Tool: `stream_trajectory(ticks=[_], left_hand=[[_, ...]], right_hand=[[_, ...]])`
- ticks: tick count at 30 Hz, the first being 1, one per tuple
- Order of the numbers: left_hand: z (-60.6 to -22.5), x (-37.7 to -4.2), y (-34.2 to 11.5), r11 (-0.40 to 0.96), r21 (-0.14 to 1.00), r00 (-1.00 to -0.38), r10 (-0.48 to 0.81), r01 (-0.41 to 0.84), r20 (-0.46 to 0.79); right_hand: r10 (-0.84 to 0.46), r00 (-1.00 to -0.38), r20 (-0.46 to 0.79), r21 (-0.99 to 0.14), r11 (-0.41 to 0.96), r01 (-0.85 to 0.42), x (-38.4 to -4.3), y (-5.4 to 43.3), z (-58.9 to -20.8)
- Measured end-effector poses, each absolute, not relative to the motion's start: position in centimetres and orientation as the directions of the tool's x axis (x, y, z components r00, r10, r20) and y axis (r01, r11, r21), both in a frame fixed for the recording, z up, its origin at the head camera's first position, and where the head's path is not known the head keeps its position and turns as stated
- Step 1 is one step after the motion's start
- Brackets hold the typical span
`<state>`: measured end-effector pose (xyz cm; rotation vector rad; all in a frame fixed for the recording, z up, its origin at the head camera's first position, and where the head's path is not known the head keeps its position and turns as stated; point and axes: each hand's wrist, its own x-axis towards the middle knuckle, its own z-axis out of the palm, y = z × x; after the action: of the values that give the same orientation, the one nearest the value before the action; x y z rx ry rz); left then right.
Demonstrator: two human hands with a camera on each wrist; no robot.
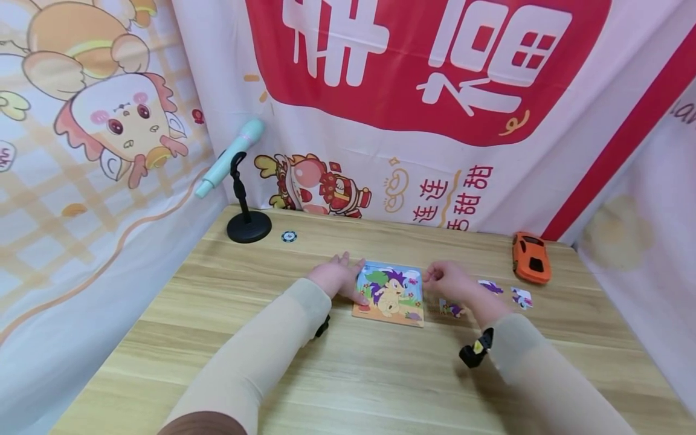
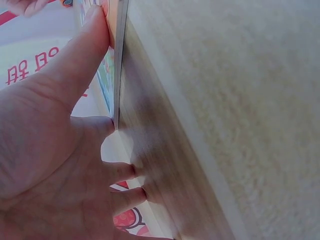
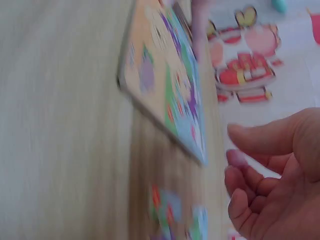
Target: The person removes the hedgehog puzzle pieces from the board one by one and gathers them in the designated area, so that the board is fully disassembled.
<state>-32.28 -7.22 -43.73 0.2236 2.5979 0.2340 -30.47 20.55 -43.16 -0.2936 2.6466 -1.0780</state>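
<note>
A jigsaw board point(image 1: 388, 296) with a hedgehog picture lies on the table. At its left edge my left hand point(image 1: 338, 278) steadies it: the thumb point(image 2: 82, 55) lies over the board's face, while the other fingers reach straight along its side to the tabletop. My right hand point(image 1: 451, 281) hovers just off the board's upper right corner. In the right wrist view its fingers point(image 3: 245, 200) are loosely bent, with a gap to the thumb and nothing between them. Loose puzzle pieces lie to the right: one point(image 1: 452, 309) below that hand, another point(image 1: 491, 287) beyond the wrist, a third point(image 1: 522, 298) farther out.
An orange toy car point(image 1: 531, 258) stands at the back right. Toward the back left are a black stand point(image 1: 248, 225) holding a mint toy microphone point(image 1: 231, 158), and a poker chip point(image 1: 289, 236). Printed cloth point(image 1: 337, 151) hangs behind the wooden table point(image 1: 359, 368).
</note>
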Motion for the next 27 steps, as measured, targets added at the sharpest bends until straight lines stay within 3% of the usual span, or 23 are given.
stream_trajectory(ticks=[7,15,27], left_hand=[[-45.5,-33.9,-7.0,0.978,0.188,-0.837,0.175,0.089,-0.518],[-46.7,-35.0,-6.9,0.982,0.152,-0.834,0.173,0.108,-0.524],[-45.7,-34.1,-7.0,0.983,0.137,-0.838,0.176,0.122,-0.517]], right_hand=[[-0.369,-0.921,-0.127,-0.725,0.668,-0.168,-30.4,15.4,-44.6],[-0.336,-0.925,-0.178,-0.728,0.678,-0.107,-29.8,12.1,-45.7],[-0.277,-0.937,-0.214,-0.755,0.655,-0.021,-29.7,11.7,-46.3]])
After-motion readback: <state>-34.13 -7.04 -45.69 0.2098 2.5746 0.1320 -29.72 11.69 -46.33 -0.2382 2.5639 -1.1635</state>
